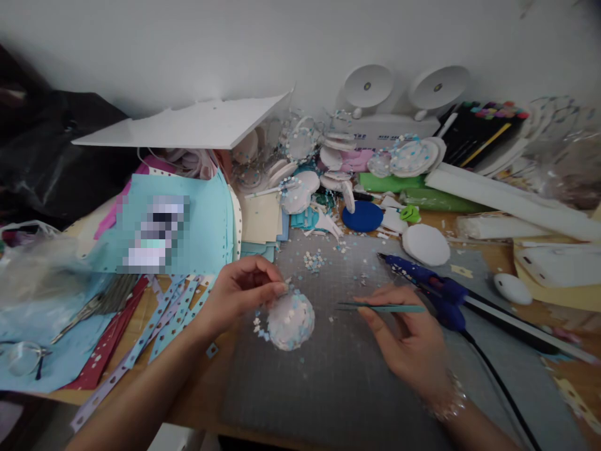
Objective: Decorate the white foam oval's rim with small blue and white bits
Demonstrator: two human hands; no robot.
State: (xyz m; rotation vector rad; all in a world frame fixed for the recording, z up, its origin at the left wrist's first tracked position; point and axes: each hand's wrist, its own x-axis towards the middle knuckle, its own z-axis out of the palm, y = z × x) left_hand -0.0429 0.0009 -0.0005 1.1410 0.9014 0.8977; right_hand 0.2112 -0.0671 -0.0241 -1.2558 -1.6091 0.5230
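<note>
The left hand (237, 289) pinches the top edge of a white foam ball (290, 321) studded with pale blue and white confetti pieces; the ball sits on the grey cutting mat (338, 376) near the middle of the bench (197, 401). The right hand (407, 341) grasps a pair of teal tweezers (381, 307), tips pointing at the ball but apart from it; whether they carry a piece is too small to tell. The fingertip grip on the ball looks light, so it could roll and rub off loose pieces. The blue glue gun (432, 288) lies just beside the right hand, its cord (498, 382) running past the wrist; a snag could drag its nozzle across the mat. Loose confetti (313, 259) could scatter under a sleeve or breath.
</note>
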